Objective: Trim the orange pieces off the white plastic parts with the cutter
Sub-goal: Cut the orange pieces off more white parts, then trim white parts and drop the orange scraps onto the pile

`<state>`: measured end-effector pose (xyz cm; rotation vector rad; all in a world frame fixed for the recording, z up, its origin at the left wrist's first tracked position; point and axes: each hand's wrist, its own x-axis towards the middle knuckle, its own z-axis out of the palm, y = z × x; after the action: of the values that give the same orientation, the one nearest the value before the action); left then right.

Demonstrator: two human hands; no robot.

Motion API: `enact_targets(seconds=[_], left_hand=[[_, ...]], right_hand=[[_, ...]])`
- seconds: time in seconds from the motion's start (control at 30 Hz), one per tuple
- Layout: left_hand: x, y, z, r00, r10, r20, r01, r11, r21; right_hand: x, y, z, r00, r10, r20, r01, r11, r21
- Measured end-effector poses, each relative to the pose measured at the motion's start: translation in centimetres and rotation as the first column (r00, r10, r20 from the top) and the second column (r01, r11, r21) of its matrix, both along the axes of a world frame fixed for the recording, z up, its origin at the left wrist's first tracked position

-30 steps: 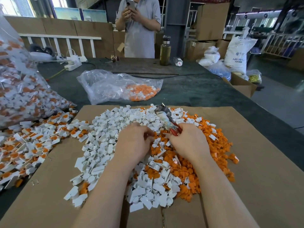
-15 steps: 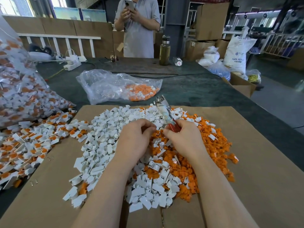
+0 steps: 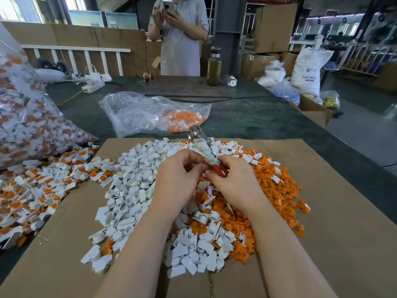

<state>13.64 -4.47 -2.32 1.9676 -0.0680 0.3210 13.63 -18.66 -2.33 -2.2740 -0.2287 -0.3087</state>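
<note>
While right hand (image 3: 233, 183) grips the cutter (image 3: 206, 153), left hand (image 3: 180, 179) curls beside it, contents hidden; fingers risk a nick.

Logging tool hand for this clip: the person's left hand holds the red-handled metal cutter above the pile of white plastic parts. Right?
Not quite. In the head view the right hand, not the left, grips the red-handled metal cutter above the pile of white plastic parts.
</note>
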Motion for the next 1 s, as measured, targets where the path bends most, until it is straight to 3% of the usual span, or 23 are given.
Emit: enact_targets(seconds=[0.13, 0.2, 0.27, 0.33, 0.57, 0.73, 0.87, 1.0], left_hand=[[0.2, -0.1, -0.1, 0.999, 0.031, -0.010, -0.031, 0.999, 0.033], [0.1, -0.1, -0.4, 0.999, 0.042, -0.026, -0.035, 0.968, 0.249], [0.0, -0.3, -0.9, 0.999, 0.025, -0.041, -0.001, 0.862, 0.507], [-0.2, -0.5, -1.1, 0.997, 0.010, -0.075, 0.039, 0.784, 0.620], [-0.1, -0.4, -1.0, 0.996, -0.004, -0.094, 0.059, 0.803, 0.592], [0.0, -0.2, -0.9, 0.997, 0.032, -0.067, 0.001, 0.896, 0.443], [0.2, 0.0, -0.5, 0.994, 0.060, -0.090, -0.052, 0.994, 0.092], [0.2, 0.3, -0.2, 0.988, 0.031, -0.153, -0.069, 0.966, -0.248]], right_hand=[[0.1, 0.2, -0.2, 0.998, -0.051, 0.029, 0.050, 0.999, 0.017], [0.1, 0.0, -0.3, 0.995, -0.093, 0.030, 0.091, 0.994, 0.056], [0.3, -0.2, -0.3, 0.991, -0.125, 0.039, 0.121, 0.988, 0.094], [0.2, -0.2, -0.2, 0.988, -0.144, 0.057, 0.138, 0.985, 0.107], [0.0, 0.2, -0.1, 0.983, -0.172, 0.058, 0.164, 0.979, 0.121], [-0.1, 0.4, 0.0, 0.981, -0.181, 0.072, 0.166, 0.970, 0.179], [0.0, 0.4, -0.2, 0.978, -0.194, 0.075, 0.178, 0.967, 0.184], [0.2, 0.4, -0.2, 0.981, -0.182, 0.062, 0.163, 0.958, 0.234]])
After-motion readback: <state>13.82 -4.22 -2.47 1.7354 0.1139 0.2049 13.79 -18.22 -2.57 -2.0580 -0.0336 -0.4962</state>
